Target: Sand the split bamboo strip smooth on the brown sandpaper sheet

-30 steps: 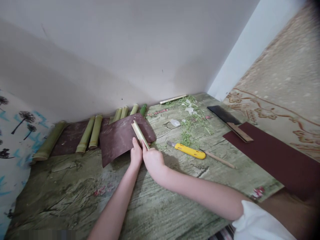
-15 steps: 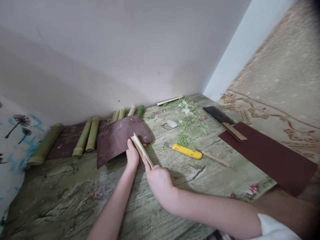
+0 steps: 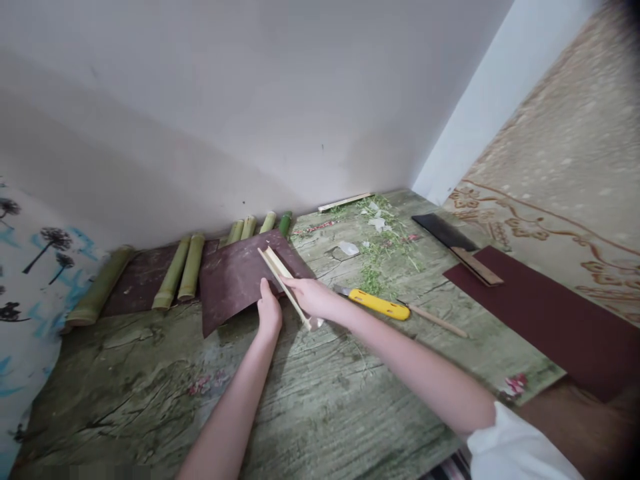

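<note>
My right hand (image 3: 314,298) is closed round a pale split bamboo strip (image 3: 281,275). The strip lies slanted on a dark brown sheet of sandpaper (image 3: 240,277), its far end toward the wall. My left hand (image 3: 269,312) presses the near edge of that sheet, fingers together and flat on it. Both hands are at the middle of the green patterned mat (image 3: 320,393).
Several green bamboo sections (image 3: 183,267) lie along the wall's foot. A yellow utility knife (image 3: 375,304) and a thin stick (image 3: 434,319) lie right of my hands. Farther right are a cleaver (image 3: 457,240), a long dark red sheet (image 3: 550,313) and green shavings (image 3: 380,250).
My right hand slid forward along the strip, pushing it up the sandpaper toward the wall after pulling it back half a second ago. The left hand stayed on the sheet.
</note>
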A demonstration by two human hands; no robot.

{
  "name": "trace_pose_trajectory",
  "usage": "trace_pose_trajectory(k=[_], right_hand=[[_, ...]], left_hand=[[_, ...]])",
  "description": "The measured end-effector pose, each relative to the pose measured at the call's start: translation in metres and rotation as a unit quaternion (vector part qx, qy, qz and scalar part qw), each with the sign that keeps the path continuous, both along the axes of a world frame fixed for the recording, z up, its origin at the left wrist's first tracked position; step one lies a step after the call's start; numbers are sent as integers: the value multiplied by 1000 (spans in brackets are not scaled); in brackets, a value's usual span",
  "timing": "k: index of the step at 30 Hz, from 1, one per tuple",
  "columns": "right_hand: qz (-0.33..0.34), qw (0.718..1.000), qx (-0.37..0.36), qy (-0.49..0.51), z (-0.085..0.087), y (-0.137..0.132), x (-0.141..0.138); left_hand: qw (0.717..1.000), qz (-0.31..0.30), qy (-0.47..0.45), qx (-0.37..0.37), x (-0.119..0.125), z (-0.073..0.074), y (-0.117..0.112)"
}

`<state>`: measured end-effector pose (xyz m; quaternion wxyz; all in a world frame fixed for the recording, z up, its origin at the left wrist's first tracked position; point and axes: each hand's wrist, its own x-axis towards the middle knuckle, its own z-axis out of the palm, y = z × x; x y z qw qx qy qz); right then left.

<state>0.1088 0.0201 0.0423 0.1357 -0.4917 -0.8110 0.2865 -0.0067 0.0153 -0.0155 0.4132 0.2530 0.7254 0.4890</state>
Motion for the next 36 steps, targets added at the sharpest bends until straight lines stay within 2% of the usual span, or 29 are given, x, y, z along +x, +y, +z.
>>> trace_pose_trajectory(k=[2,4,6,8,10,11,13,15,18,22,24,26,29,32,36], right_hand=[[0,988,-61,140,-9,3,9],[-2,945,-191,266,-19,-2,16],[17,861,-335,382,-27,-11,21],[48,767,-438,466,-31,-21,24],[68,689,-491,528,-32,-27,27],[76,661,-508,547,-32,-28,28],[94,625,-532,564,-32,-28,28],[126,606,-561,550,-33,-24,28],[163,588,-591,527,-39,-16,26],[143,580,-557,577,-44,-9,22],[142,586,-560,568,-43,-7,21],[127,604,-573,540,-42,-8,20],[57,644,-555,523,-38,-14,19],[-5,689,-504,521,-35,-25,20],[-43,757,-421,498,-34,-40,23]], left_hand=[[1000,15,-9,15,1,-5,2],[999,25,-10,33,2,-7,4],[998,31,-4,48,3,-6,4],[998,33,4,52,4,-3,3],[998,31,12,48,4,0,2],[998,30,16,45,4,0,2],[999,24,22,37,4,2,1],[999,14,24,35,3,2,1],[999,2,29,38,3,1,0],[998,-12,36,46,2,-1,0],[998,-24,33,38,1,-2,0],[999,-27,30,26,1,-1,0],[999,-12,32,38,3,1,-1],[999,-6,33,38,5,5,-2],[998,-4,30,56,5,6,-3]])
